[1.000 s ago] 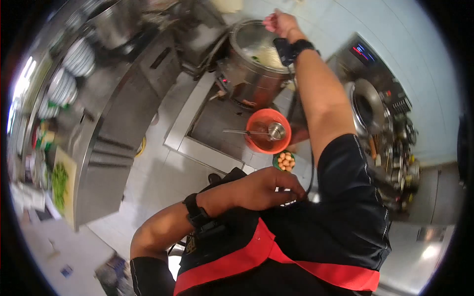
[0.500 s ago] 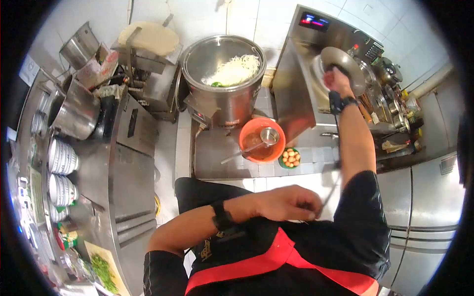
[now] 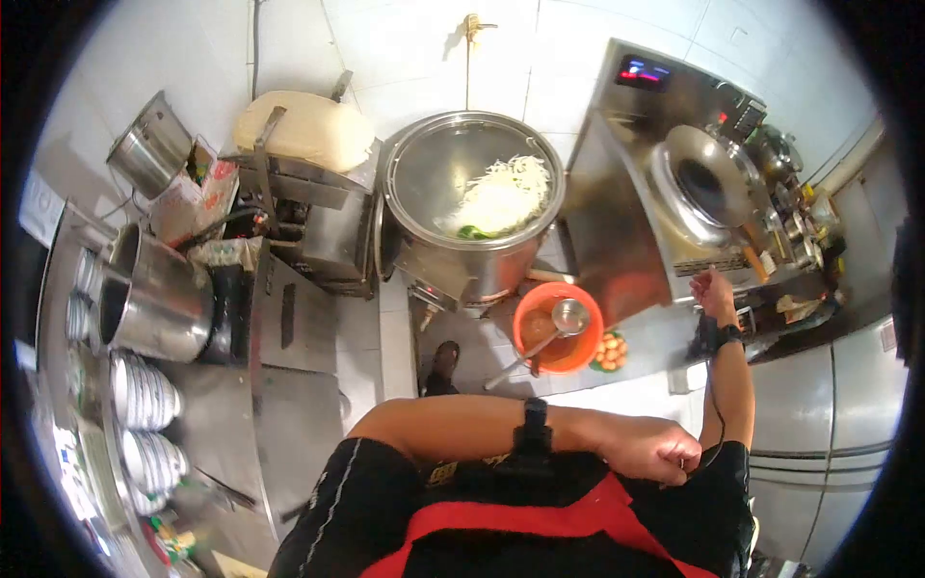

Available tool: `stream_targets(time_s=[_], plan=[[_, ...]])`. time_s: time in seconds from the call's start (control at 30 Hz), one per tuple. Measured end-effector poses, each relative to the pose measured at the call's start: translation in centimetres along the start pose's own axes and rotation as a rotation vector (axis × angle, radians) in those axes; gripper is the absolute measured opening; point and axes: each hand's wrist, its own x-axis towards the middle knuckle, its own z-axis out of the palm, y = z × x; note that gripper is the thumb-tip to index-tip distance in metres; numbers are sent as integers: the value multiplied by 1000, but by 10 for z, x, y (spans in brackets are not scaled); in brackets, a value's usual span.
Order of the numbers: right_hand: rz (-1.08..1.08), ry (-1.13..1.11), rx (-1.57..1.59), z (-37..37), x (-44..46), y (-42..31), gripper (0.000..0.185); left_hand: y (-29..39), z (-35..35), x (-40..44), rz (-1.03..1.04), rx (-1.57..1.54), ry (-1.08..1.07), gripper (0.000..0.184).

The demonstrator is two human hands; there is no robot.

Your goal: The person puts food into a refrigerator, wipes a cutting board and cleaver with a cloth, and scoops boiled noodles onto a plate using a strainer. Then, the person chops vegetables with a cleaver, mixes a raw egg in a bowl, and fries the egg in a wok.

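Across my front lies my left hand [image 3: 660, 453], its fingers closed round a thin black cable [image 3: 715, 424] that runs to the band on my right wrist. My right hand [image 3: 713, 292] is at the stove's front edge with loosely curled fingers apart and nothing visible in them. Beyond it a wok [image 3: 711, 173] rests on the stove [image 3: 631, 144], apart from the hand. Left of my right hand, an orange bucket [image 3: 593, 313] holds brownish liquid, with a metal ladle [image 3: 568, 316] leaning in it. Eggs [image 3: 609, 353] sit beside the bucket.
A large steel pot [image 3: 405, 207] with white shreds and something green stands at the back. On the left are a tall stockpot [image 3: 159, 299], stacked bowls [image 3: 145, 390] and a steel counter [image 3: 212, 414]. White cabinet doors [image 3: 790, 405] are at the right.
My right hand has come away from the wok, back to the stove's front edge. My left hand has shifted right and slightly down, still with the cable. The view has shifted too.
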Motion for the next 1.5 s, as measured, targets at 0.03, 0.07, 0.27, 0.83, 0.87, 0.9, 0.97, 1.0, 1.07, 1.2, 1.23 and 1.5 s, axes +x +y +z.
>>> stream_targets(time_s=[0.03, 0.07, 0.27, 0.83, 0.87, 0.9, 0.97, 1.0, 1.07, 1.2, 1.23, 1.5], plan=[[30, -53, 19, 6, 17, 31, 39, -4, -14, -13, -48, -85, -15, 12], [-153, -170, -326, 17, 3, 56, 31, -5, -29, -28, -91, -168, -35, 13], [258, -383, -613, 141, -47, 187, 39, 16, -116, -91, -127, -38, 19, 27], [917, 29, 170, 104, -81, 491, 54, -554, -130, -381, -1316, 499, 528, 71], [877, -32, 260, 125, -87, 493, 50, -562, -131, -377, -1331, 496, 518, 71], [919, -29, 462, 144, -86, 489, 44, -555, -135, -362, -1320, -57, 570, 70], [971, -15, 685, 159, -75, 504, 38, -537, -141, -328, -1304, -720, 731, 53], [878, -172, 965, 161, -65, 521, 35, -524, -149, -321, -1322, -717, 726, 53], [740, -330, 1252, 171, -40, 534, 31, -493, -172, -301, -1075, -1081, 811, 37], [837, 141, 1162, 176, -14, 519, 27, -442, -209, -274, -1032, -976, 888, 21], [842, -25, 1150, 173, -12, 525, 21, -446, -208, -279, -1192, -577, 762, 24], [691, 362, 205, 209, -149, 391, 21, -337, -170, -287, -1324, 870, 435, 28]])
